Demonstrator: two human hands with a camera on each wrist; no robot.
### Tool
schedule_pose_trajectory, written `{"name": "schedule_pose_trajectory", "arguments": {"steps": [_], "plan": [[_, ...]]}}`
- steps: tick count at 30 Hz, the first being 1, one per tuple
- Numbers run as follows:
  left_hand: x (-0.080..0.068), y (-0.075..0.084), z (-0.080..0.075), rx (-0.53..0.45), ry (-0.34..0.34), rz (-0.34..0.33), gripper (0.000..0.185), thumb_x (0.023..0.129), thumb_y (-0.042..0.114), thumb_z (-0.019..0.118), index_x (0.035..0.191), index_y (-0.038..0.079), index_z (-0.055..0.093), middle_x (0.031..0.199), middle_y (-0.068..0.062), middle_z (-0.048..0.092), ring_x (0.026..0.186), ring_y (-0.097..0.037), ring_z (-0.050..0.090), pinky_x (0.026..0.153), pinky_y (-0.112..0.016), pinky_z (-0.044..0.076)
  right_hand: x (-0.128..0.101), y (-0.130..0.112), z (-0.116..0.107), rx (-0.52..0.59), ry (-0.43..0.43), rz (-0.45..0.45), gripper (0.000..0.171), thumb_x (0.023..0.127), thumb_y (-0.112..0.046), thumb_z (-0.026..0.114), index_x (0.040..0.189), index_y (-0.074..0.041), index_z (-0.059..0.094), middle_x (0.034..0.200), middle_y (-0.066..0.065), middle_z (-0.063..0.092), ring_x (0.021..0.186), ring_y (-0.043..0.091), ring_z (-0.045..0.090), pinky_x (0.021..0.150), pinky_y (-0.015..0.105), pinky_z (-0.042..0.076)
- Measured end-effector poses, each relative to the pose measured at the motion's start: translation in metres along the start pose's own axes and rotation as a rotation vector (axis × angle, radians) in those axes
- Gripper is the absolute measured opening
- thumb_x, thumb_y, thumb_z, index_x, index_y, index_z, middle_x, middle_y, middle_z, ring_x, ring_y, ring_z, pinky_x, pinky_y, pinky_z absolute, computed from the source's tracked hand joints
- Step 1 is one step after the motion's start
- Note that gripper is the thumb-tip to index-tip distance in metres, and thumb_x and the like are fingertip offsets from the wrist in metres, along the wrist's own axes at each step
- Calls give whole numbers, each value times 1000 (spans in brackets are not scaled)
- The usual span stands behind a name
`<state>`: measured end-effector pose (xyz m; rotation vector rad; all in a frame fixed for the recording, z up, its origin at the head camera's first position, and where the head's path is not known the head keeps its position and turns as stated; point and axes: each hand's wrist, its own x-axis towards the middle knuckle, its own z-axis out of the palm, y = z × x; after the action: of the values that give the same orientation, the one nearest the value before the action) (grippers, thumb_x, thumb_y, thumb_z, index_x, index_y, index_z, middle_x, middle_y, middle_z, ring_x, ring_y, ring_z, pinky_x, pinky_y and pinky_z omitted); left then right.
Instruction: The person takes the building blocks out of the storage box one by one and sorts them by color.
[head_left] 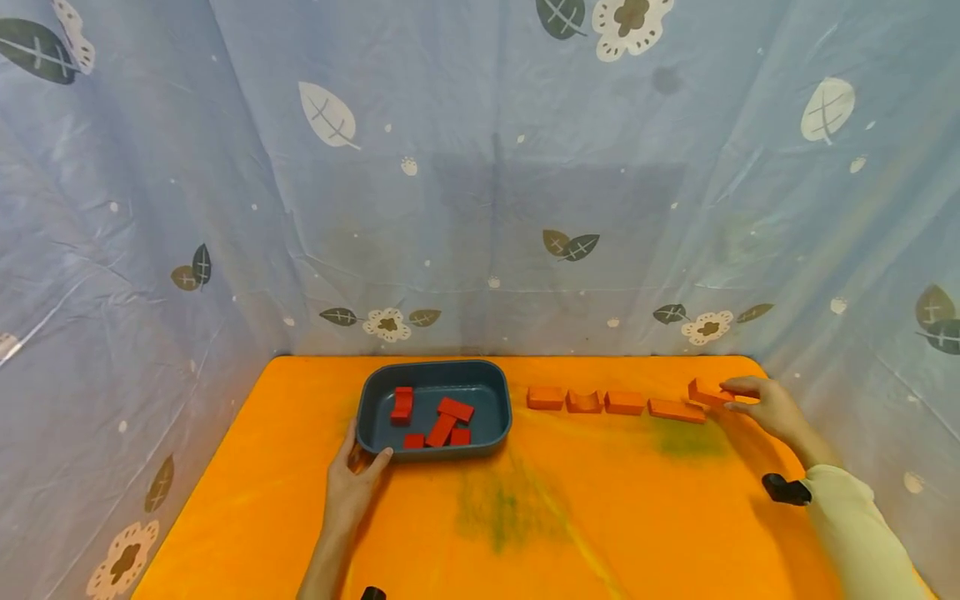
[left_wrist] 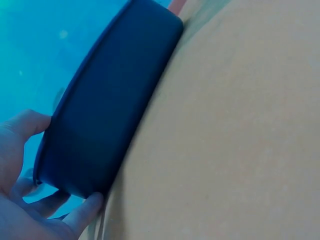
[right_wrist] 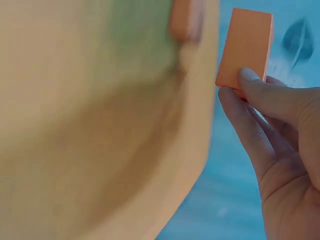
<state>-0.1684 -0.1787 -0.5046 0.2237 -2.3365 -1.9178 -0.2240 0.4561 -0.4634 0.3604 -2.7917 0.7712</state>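
Observation:
Thumb and fingertips of my right hand (head_left: 772, 409) pinch a red-orange block (head_left: 708, 392) by one end, raised over the table's right side. In the right wrist view this block (right_wrist: 245, 47) shows a flat, rectangular face. Just left of it, a long flat block (head_left: 677, 411) ends a row of several blocks, among them one with a curved notch (head_left: 584, 402). My left hand (head_left: 351, 485) grips the near left corner of a dark blue-grey tray (head_left: 491, 449), its thumb at the rim (left_wrist: 48, 119) and other fingers against the outer wall. Several red blocks (head_left: 442, 429) lie inside the tray.
An orange cloth with greenish stains covers the table (head_left: 570, 533). Blue-grey curtains (head_left: 495, 192) with leaf and flower prints stand close behind the table and along both sides. A black strap piece (head_left: 786, 489) sits at my right wrist.

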Motion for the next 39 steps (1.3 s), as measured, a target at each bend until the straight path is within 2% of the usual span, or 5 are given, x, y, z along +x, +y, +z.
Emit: {"name": "schedule_pose_trajectory", "arguments": {"steps": [7,18,22,27,39], "plan": [[2,-1,0,4,6,-10,86,92,17,71,157,8,16,161,-13,18,146,-34,24,116,-48,28,-20,32,1,18,-11,6,32,79,-3,79,105,12,70,108,34,64,92,-21,40,71,0,37],[1,1,-1,-17,9,-11,86,92,17,70,157,9,15,162,-11,17,146,-33,23,115,-47,28,-26,36,3,-26,-15,-2,28,76,1,80,101,10,71,104,31,66,86,-15,48,69,5,39],[2,2,0,-12,9,-13,85,92,17,71,157,10,16,162,-10,18,146,-33,24,115,-48,29,-19,34,1,-69,-32,-45,27,72,4,80,96,10,72,99,30,67,87,17,63,71,19,48],[2,1,0,-19,10,4,86,91,16,71,157,10,17,162,-10,19,145,-33,24,115,-48,29,-1,14,-6,-66,-146,-9,41,75,2,79,108,19,63,112,40,57,104,58,49,82,63,49],[3,-1,-1,-18,10,17,85,91,14,71,157,6,18,162,-11,18,146,-31,23,116,-45,28,60,-77,28,49,-134,-210,37,87,-4,72,120,8,63,122,28,59,102,44,62,83,53,55]]}}
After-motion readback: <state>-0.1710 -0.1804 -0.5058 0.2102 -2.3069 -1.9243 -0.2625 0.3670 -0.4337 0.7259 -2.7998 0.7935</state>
